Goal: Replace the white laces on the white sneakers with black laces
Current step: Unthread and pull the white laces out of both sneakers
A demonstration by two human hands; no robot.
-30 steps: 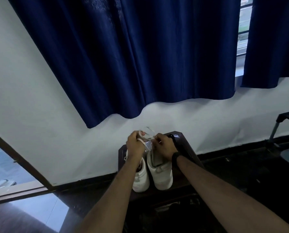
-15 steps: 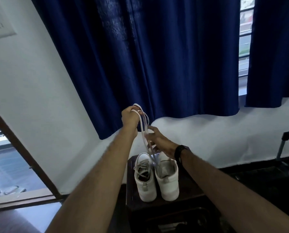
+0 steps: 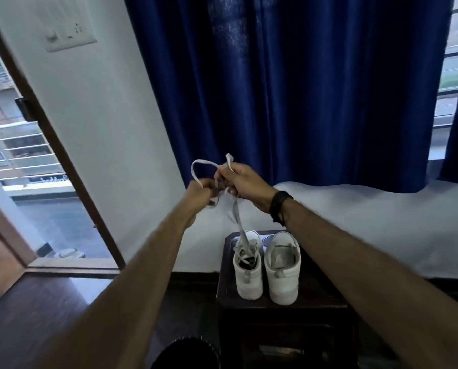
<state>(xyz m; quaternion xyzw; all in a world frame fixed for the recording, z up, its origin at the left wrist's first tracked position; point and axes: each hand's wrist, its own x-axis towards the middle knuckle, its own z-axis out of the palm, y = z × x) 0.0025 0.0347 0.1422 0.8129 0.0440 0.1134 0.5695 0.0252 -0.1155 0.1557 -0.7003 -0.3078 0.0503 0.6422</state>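
Observation:
Two white sneakers stand heels toward me on a small dark stool point(image 3: 315, 302): the left sneaker point(image 3: 248, 272) and the right sneaker point(image 3: 283, 272). A white lace point(image 3: 238, 217) runs up from the left sneaker's opening to my raised hands. My left hand point(image 3: 199, 193) grips one part of the lace in a fist. Close beside it, my right hand point(image 3: 242, 182) pinches the lace, and a loop of it arcs above both hands. No black lace shows.
A dark blue curtain point(image 3: 302, 89) hangs behind over a white wall. An open doorway point(image 3: 36, 195) with a brown frame lies to the left. The floor point(image 3: 49, 302) is dark wood. A dark round object point(image 3: 185, 352) sits at the bottom edge.
Both hands rose from the sneakers, pulling the white lace up out of the left sneaker. The left hand then came back down beside the right, and the view tilted up and left.

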